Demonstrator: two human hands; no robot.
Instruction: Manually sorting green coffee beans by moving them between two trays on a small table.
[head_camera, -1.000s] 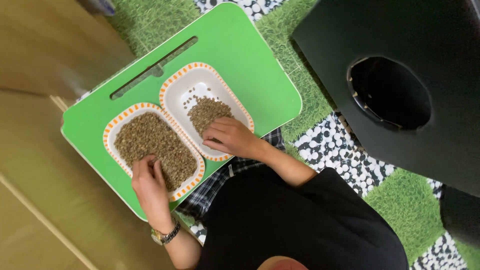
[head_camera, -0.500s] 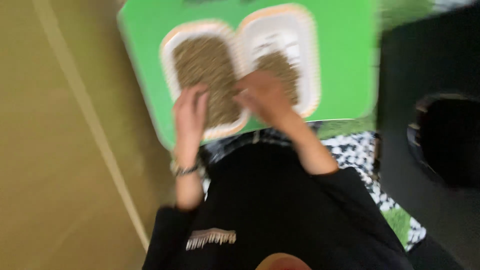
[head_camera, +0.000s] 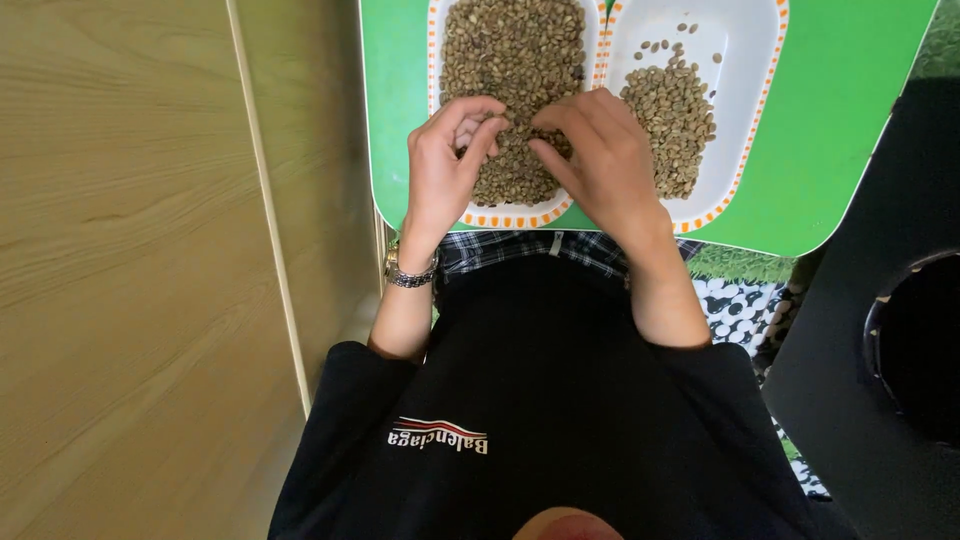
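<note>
Two white rectangular dishes with orange-dashed rims stand side by side on a green tray table. The left dish is full of small brownish-green beans. The right dish holds a smaller pile of the same beans. My left hand rests on the near part of the left dish, fingers curled into the beans. My right hand reaches across to the same dish, its fingertips meeting the left hand's over the beans. Whether either hand pinches a bean is hidden.
A pale wooden wall or panel fills the left side. A black stool or stand with a round hole is at the right. Green turf and a black-and-white pebble mat show under the table. A metal watch is on my left wrist.
The view has swung round so the table now sits at the top. My right hand has moved from the right dish's beans over to the left dish, next to my left hand.
</note>
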